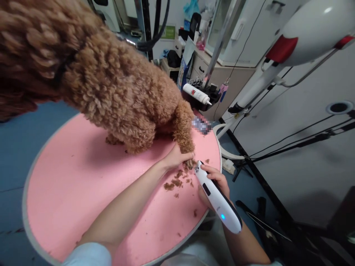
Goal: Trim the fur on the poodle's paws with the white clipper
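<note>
A curly brown dog (111,81) stands on a round pink table (83,192). My left hand (176,157) is closed round the dog's hind paw (188,153), holding it near the table's right edge. My right hand (215,184) grips a white electric trimmer (217,199) with a blue light lit on its body. The trimmer's head points at the paw and touches or nearly touches it. Brown fur clippings (176,183) lie on the pink surface just below the paw.
A large white dryer on a stand (302,33) reaches in from the upper right. Behind the table a black tray (206,99) holds a white bottle (196,93) and tools. Cables run along the grey floor (291,136) at right. Cabinets stand at the back.
</note>
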Available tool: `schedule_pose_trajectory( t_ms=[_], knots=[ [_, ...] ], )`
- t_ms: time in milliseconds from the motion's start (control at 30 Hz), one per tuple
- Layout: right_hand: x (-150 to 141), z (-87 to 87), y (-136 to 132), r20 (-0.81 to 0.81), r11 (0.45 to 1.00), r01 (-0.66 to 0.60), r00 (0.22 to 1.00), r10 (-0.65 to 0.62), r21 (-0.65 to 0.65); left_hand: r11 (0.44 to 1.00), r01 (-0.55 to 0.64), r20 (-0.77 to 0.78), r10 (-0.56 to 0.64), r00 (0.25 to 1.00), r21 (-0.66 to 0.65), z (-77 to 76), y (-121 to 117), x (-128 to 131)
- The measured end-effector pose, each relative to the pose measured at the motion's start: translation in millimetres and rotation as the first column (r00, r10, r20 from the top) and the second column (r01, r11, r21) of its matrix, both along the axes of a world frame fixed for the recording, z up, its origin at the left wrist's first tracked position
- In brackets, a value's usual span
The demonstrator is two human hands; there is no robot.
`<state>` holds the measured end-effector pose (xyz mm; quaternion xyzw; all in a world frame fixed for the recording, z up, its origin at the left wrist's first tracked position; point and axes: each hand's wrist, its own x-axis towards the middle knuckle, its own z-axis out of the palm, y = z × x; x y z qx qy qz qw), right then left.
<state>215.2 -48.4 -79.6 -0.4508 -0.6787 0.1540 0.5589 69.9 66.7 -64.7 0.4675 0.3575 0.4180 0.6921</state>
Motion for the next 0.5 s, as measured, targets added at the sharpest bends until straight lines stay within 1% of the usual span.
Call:
schedule_pose_trajectory(
  t_ms=[133,200,300,400,500],
  knots=[
    [3,-4.1,3,-0.035,1.000,0.010,0.999,-0.009,0.014,1.000,0.005,0.023,-0.005,1.000,0.001,-1.5,1,-1],
    [6,-5.0,5,0.003,0.999,-0.006,1.000,0.006,0.047,1.000,-0.008,0.030,0.008,1.000,0.021,-1.6,1,-1],
    [10,-4.5,7,0.076,0.998,-0.021,0.997,0.017,0.057,1.000,-0.012,0.019,0.011,1.000,0.021,-2.1,1,-1],
    [10,-3.5,7,0.066,0.999,-0.005,0.998,0.001,0.051,1.000,-0.008,0.016,0.007,1.000,0.030,-3.5,2,-1],
    [8,-4.5,7,0.080,0.998,-0.019,0.997,0.014,0.058,1.000,-0.018,0.025,0.017,1.000,0.024,-4.2,2,-1]
  ],
)
